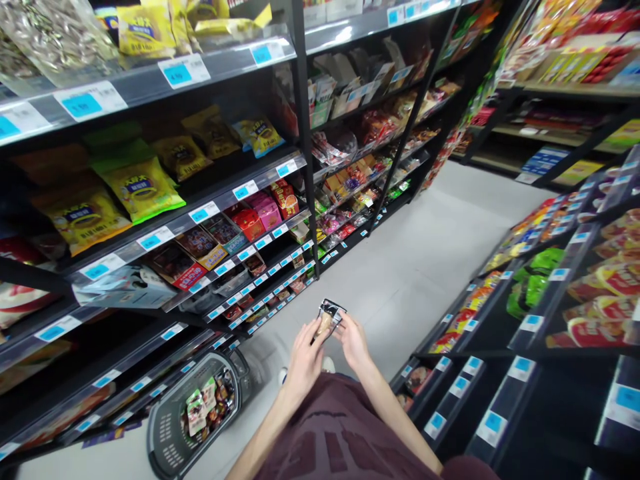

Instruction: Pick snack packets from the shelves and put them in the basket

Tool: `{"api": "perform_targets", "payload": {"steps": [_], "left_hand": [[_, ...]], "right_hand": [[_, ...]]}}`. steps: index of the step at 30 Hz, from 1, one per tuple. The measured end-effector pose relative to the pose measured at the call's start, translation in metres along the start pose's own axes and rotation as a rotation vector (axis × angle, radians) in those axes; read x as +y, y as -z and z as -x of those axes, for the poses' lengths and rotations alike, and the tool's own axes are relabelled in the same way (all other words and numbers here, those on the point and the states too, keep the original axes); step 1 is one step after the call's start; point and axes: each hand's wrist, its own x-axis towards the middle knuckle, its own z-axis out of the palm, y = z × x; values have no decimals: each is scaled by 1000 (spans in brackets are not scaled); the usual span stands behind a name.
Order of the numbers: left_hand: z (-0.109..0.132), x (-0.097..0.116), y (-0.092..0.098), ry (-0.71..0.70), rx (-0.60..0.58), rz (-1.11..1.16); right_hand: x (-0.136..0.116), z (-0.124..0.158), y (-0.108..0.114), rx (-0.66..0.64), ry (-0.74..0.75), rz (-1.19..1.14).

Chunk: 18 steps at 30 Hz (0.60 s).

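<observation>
With my left hand (309, 348) I grip the left side of a small dark packet (331, 307) above the aisle floor (390, 260); my right hand (353, 339) seems to pinch its right edge. Its print is too small to read. Holding it well probably means 2 light grips, steady and uncrumpled.

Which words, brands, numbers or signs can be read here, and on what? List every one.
Nothing reads with certainty.
Price tag under the topmost yellow packets: perhaps "4.90", blurred.
Those packets: large characters, too blurred to quote.
Other shelf price tags: too small or blurred.
Held packet: print too small.
Maroon shirt: dark print, unreadable.
</observation>
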Motion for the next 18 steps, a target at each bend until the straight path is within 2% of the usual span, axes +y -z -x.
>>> {"api": "perform_targets", "payload": {"steps": [3, 5, 8, 11, 14, 18], "left_hand": [[1, -4, -3, 91, 107, 171], [0, -2, -2, 235, 155, 314], [-4, 2, 1, 476, 183, 560], [-5, 4, 2, 670, 167, 860], [-2, 5, -1, 835, 104, 1111], [2, 11, -3, 879, 6, 1312]], "right_hand": [[-2, 3, 0, -125, -6, 23], [0, 3, 1, -179, 14, 38], [6, 0, 2, -109, 99, 103], [11, -3, 3, -38, 152, 129], [8, 1, 1, -92, 129, 76], [1, 9, -6, -103, 92, 90]]}}
